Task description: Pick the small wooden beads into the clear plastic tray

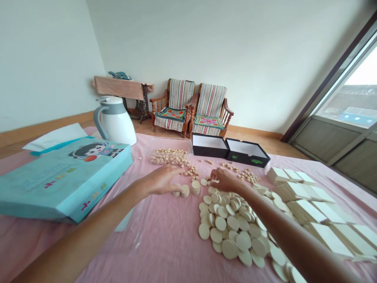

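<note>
My left hand (161, 179) reaches over the pink cloth with thumb and fingers apart. Its thumb is beside short stacks of pale round wooden discs (185, 191), at or against the leftmost one; contact is unclear. Another disc stack (195, 187) stands just to the right. My right hand (225, 179) has its fingers curled down at the back edge of a loose heap of wooden discs (232, 224). A few flat discs (204, 182) lie by its fingertips; whatever those fingers pinch is hidden.
Small wooden pieces fill a clear plastic tray (153, 147), with more scattered nearby. Two black boxes (210, 146) stand behind. Stacked pale square tiles (306, 212) occupy the right side. A turquoise box (97, 192), a white jug (118, 125) and a clear plastic lid (138, 232) are left.
</note>
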{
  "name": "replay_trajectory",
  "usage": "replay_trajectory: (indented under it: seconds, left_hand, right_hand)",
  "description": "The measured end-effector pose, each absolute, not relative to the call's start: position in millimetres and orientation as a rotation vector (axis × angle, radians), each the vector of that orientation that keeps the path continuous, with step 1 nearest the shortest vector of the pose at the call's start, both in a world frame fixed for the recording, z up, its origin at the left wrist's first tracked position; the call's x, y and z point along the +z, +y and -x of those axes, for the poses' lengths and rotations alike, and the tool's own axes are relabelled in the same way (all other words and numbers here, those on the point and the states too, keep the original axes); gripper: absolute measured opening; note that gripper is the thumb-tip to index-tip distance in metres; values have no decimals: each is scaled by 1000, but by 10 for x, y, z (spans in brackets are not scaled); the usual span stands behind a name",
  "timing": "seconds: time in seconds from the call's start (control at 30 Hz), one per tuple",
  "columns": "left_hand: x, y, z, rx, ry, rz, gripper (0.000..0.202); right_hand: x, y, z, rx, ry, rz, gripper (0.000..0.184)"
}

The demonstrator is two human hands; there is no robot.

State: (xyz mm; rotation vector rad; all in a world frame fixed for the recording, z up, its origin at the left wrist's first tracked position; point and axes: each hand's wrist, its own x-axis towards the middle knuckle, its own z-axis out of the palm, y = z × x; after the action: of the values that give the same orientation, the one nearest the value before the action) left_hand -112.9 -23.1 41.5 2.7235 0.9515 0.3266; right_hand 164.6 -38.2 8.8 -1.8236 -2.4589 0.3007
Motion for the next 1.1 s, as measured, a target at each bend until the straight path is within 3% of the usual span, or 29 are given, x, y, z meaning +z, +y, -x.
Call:
replay_trajectory:
  seconds: [0.37, 0.5, 0.7, 0.9, 1.1]
  left_hand:
    - [58, -342, 751, 112, 1164, -2656, 74]
    - [77, -310, 716, 96, 1130, -2679, 65]
    - [41, -315, 778, 121, 1115, -2706, 31]
    - [14, -376, 811, 207, 1000, -2696, 33]
    - [-48, -625, 756, 245, 980, -2674, 19]
  right_hand:
    - [72, -540, -1556, 320, -2537, 1795, 37]
    - [160, -621, -1455, 203, -2496, 1791, 34]
    - [174, -616, -1084, 285, -2555, 1463, 44]
    - [119, -612, -887, 216, -2686, 1563, 25]
    - [191, -898, -939, 145, -2710, 1626, 22]
